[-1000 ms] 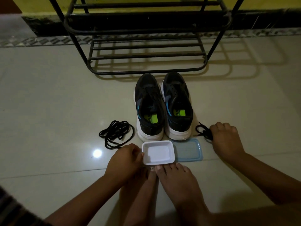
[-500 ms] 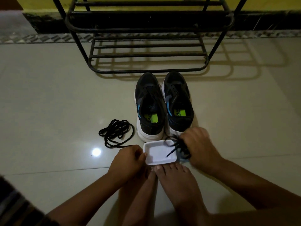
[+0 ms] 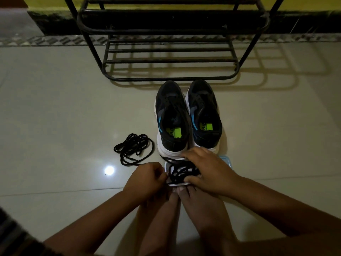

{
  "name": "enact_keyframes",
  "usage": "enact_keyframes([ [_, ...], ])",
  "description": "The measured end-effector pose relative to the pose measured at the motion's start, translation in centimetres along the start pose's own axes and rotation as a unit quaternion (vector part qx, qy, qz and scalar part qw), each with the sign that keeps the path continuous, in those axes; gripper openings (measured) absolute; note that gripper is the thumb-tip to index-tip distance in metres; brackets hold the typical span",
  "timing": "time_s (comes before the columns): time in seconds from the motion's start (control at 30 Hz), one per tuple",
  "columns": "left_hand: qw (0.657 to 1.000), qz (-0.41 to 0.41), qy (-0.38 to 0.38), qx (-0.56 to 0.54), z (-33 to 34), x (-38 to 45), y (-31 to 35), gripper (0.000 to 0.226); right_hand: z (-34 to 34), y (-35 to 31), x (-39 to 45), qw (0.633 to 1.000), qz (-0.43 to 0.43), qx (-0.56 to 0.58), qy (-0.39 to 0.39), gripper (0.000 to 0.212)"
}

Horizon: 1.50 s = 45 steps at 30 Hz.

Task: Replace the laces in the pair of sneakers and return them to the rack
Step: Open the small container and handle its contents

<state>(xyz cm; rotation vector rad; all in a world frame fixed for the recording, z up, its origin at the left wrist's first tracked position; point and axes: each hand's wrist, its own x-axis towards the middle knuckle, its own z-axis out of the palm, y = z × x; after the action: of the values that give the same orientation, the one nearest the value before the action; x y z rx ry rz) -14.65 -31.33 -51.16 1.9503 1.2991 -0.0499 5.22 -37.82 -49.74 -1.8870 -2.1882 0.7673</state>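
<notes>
Tiled floor [image 3: 64,111] | laces [image 3: 181,171] in tray [image 3: 167,166] | under right hand [image 3: 208,169] grip

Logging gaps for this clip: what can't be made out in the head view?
- White container: mostly covered by the lace bundle and right hand.
- Blue lid: only a corner shows past the right hand.
- Left hand: its fingertips are turned away, so its hold on the container's edge is unclear.
- Rack: top cut off by the frame edge.
- Sneakers: eyelets too dark to read.
</notes>
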Motion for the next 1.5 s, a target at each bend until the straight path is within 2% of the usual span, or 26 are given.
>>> enact_keyframes([
  [0.07, 1.0, 0.0, -0.006, 0.008, -0.1, 0.0, 0.1, 0.022, -0.2, 0.5, -0.3, 0.999, -0.011, -0.007, 0.038, 0.044],
  [0.17, 1.0, -0.008, -0.019, 0.007, -0.3, 0.0, 0.2, 0.023, 0.5, 0.9, -0.4, 0.989, -0.043, -0.123, 0.068, 0.027],
  [0.27, 0.999, -0.021, -0.023, -0.035, -0.3, 0.0, 0.2, 0.014, 1.4, 0.5, 0.0, 0.971, -0.079, -0.213, 0.072, 0.027],
  [0.37, 0.998, -0.019, -0.021, -0.058, -0.4, 0.0, 0.2, 0.042, 1.8, -0.1, 0.3, 0.96, -0.11, -0.247, 0.068, 0.024],
  [0.4, 0.998, -0.006, -0.017, -0.067, -0.4, 0.0, 0.3, 0.045, 2.0, -0.2, 0.2, 0.958, -0.113, -0.255, 0.065, 0.024],
  [0.5, 0.993, 0.024, -0.017, -0.115, -0.3, -0.3, 0.5, 0.041, 2.6, -0.2, 0.1, 0.955, -0.115, -0.27, 0.035, 0.024],
  [0.57, 0.984, 0.002, -0.014, -0.177, -0.1, -0.6, 0.6, 0.033, 2.8, -0.2, 0.2, 0.955, -0.117, -0.273, 0.014, 0.025],
  [0.63, 0.972, -0.033, 0.006, -0.234, 0.1, -0.8, 0.9, 0.021, 2.6, -0.3, 0.3, 0.958, -0.11, -0.266, -0.009, 0.028],
  [0.7, 0.959, -0.063, 0.032, -0.275, 0.3, -0.6, 0.9, 0.01, 1.8, -0.9, 0.3, 0.967, -0.087, -0.237, -0.015, 0.018],
  [0.73, 0.953, -0.074, 0.042, -0.292, 0.3, -0.4, 1.0, 0.013, 1.3, -1.2, 0.3, 0.977, -0.07, -0.202, -0.016, 0.015],
  [0.83, 0.929, -0.117, 0.06, -0.347, 0.2, 0.0, 1.2, 0.018, -0.2, -1.1, 0.0, 0.996, 0.004, -0.079, -0.029, 0.03],
  [0.93, 0.905, -0.15, 0.061, -0.394, 0.1, 0.2, 1.1, 0.035, -1.5, -0.9, -1.0, 0.997, 0.06, 0.003, 0.049, 0.036],
  [1.0, 0.889, -0.17, 0.035, -0.424, 0.0, 0.2, 1.1, 0.037, -1.6, -0.4, -1.5, 0.993, 0.087, 0.005, 0.076, 0.039],
  [1.1, 0.845, -0.188, -0.038, -0.5, -0.5, 0.0, 1.8, 0.018, -1.1, 0.0, -1.9, 0.993, 0.106, 0.023, 0.041, 0.045],
  [1.17, 0.831, -0.188, -0.069, -0.519, -0.7, 0.0, 2.0, 0.011, -0.6, 0.0, -1.9, 0.993, 0.109, 0.044, 0.03, 0.046],
  [1.27, 0.822, -0.196, -0.07, -0.531, -0.7, 0.1, 1.8, 0.015, -0.7, -0.1, -1.8, 0.988, 0.133, 0.055, 0.051, 0.047],
  [1.37, 0.815, -0.211, -0.065, -0.536, -0.8, 0.2, 1.5, 0.014, -1.3, 0.2, -2.0, 0.986, 0.162, 0.0, 0.032, 0.048],
  [1.5, 0.813, -0.24, -0.018, -0.531, -0.7, 0.7, 1.5, 0.009, -1.7, 0.1, -1.8, 0.984, 0.18, -0.006, -0.008, 0.031],
])
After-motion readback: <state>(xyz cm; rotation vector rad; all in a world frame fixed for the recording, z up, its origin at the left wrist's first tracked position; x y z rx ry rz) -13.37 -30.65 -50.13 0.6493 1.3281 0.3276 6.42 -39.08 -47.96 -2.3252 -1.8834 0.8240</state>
